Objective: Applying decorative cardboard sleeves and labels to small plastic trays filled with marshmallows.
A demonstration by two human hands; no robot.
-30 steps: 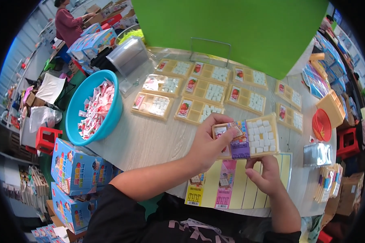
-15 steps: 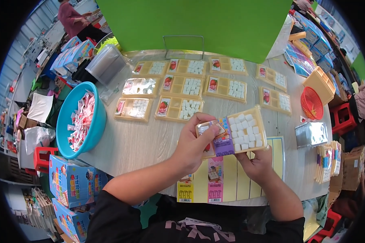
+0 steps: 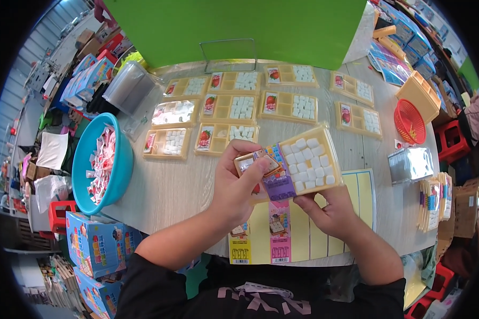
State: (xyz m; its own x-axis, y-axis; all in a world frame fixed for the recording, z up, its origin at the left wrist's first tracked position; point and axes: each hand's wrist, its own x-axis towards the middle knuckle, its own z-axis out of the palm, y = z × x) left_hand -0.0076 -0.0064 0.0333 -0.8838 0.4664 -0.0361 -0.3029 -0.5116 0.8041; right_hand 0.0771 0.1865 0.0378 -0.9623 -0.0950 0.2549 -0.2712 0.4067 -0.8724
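Above the near middle of the table, I hold a cream plastic tray [image 3: 332, 154] of small white marshmallow-like pieces, tilted up to the right. A printed sleeve with a purple band [image 3: 279, 187] lies across its middle. My left hand [image 3: 230, 191] is closed round the tray's left end, thumb pressing on the printed face. At the lower right edge my right hand [image 3: 332, 212] grips with its thumb in front; its other fingers are partly hidden behind. Below lie a yellow sheet [image 3: 319, 244], a pink printed strip [image 3: 280, 234] and a yellow printed strip [image 3: 240, 250].
Several similar trays [image 3: 222, 106] stand in rows across the far table. A turquoise basin [image 3: 80, 175] of small packets is at left, above blue cartons [image 3: 93, 244]. At right are a red basket [image 3: 410, 125], clear plastic lids [image 3: 410, 164] and stacked packs [image 3: 434, 207]. A green board [image 3: 239, 26] rises behind.
The tray and both hands have moved slightly left in the picture, and the tray is tilted a little more. The whole view has shifted a little too. My grip looks the same.
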